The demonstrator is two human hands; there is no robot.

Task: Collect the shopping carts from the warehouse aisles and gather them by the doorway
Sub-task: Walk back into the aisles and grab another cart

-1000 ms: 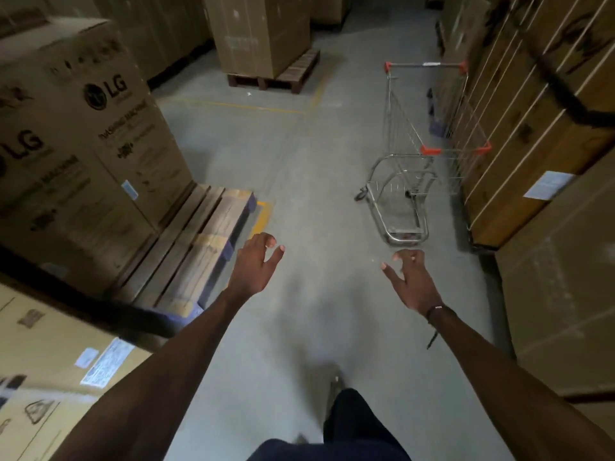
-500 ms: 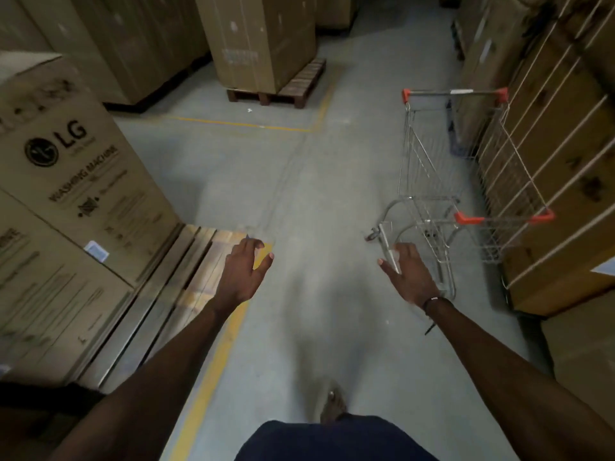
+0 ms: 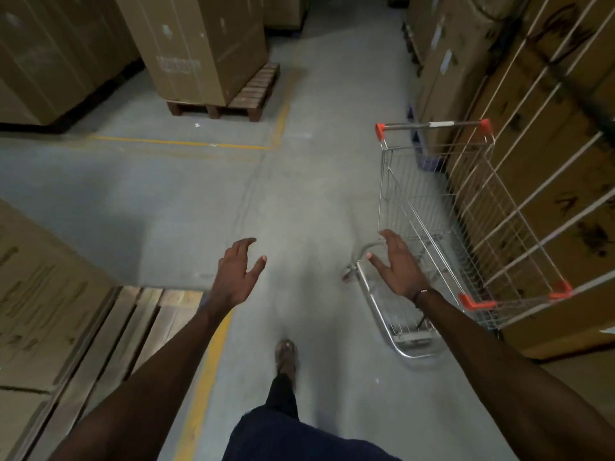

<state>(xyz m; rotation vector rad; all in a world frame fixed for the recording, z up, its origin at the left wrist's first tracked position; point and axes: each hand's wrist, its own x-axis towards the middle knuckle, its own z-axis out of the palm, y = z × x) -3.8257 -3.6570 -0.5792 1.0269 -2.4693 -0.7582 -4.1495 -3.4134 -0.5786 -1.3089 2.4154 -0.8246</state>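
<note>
A metal wire shopping cart (image 3: 432, 207) with orange corner caps stands on the right side of the aisle, close against stacked cardboard boxes. Its handle end is the far end and its lower frame points toward me. My right hand (image 3: 397, 266) hovers with spread fingers above the near left part of the cart's lower frame, holding nothing. Over the bare floor to the left, my left hand (image 3: 238, 271) is held out with relaxed fingers and holds nothing. One foot shows below on the floor.
Tall cardboard boxes (image 3: 532, 111) line the right wall. A wooden pallet (image 3: 139, 327) with boxes sits at my lower left beside a yellow floor line (image 3: 206, 371). Another boxed pallet (image 3: 199, 48) stands ahead left. The grey concrete aisle (image 3: 299, 194) runs forward.
I have walked forward, so the cart is now much nearer and beside my right hand. Both hands stay raised and hold nothing. The left boxes have slid back past me.
</note>
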